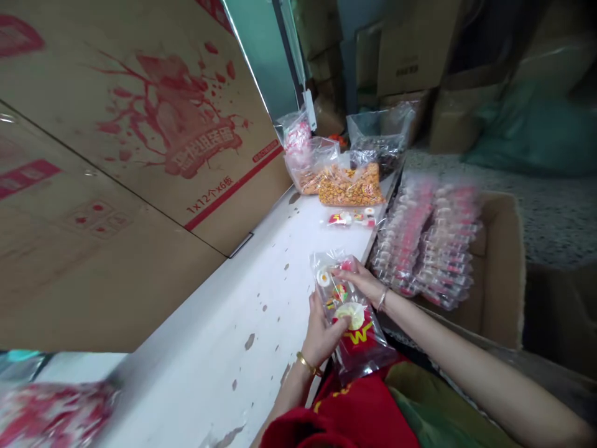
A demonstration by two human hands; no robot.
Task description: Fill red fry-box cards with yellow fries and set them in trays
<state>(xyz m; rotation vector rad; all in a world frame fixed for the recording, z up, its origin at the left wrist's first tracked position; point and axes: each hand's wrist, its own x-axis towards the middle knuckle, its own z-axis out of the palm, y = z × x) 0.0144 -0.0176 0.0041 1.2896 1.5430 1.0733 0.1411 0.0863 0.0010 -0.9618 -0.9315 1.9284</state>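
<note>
A clear plastic bag point(357, 358) of small toy-like pieces lies between my two hands, over the table's near edge. Inside it show a fried-egg shape, a pale yellow disc and a red piece with a yellow W. My left hand point(323, 330) grips the bag's left side, thumb on top near the yellow disc. At the bag's upper end, my right hand point(359, 278) has its fingers on the plastic by the egg shape. Farther along the table lies a similar filled bag point(352, 218).
An open carton point(506, 267) on the right holds rows of packed bags point(443, 249). Bulk bags of orange pieces point(352, 186) stand at the table's far end. A large printed carton point(140, 155) rises on the left. Red-and-white packets point(51, 414) lie at lower left.
</note>
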